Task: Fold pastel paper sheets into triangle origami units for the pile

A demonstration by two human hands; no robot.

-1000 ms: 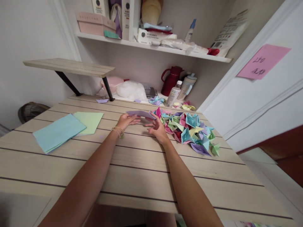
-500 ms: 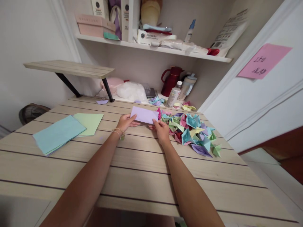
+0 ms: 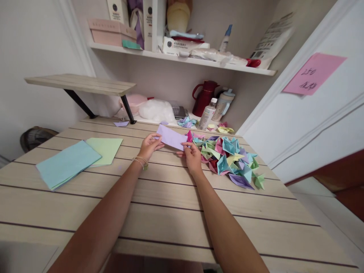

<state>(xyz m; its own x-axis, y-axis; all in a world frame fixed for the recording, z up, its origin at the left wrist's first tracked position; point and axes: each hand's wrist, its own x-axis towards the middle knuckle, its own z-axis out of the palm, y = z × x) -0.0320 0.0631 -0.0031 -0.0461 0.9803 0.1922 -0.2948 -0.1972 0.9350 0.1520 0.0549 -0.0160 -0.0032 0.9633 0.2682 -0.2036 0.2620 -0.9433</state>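
A folded sheet of purple paper (image 3: 172, 137) is held between my two hands, tilted with its right end lower. My left hand (image 3: 150, 146) pinches its left end, thumb near the lower edge and a finger at the upper corner. At the right end, my right hand (image 3: 192, 154) grips the paper's lower corner between thumb and fingers. Just right of that hand lies a pile of folded paper boats (image 3: 227, 156) in blue, green, pink, yellow and purple. To the left, blue paper sheets (image 3: 68, 163) overlap green paper sheets (image 3: 109, 148) on the table.
The slatted wooden table (image 3: 159, 212) runs up to a shelf unit. A small raised shelf (image 3: 79, 83) on black legs stands at the back left. A plastic bottle (image 3: 207, 113), a dark red jug (image 3: 205, 98) and a tumbler (image 3: 223, 105) stand behind the boats.
The purple paper has tilted, its left end rising and its right end dropping. My left hand's fingers have shifted toward the upper corner. The whole view has moved slightly.
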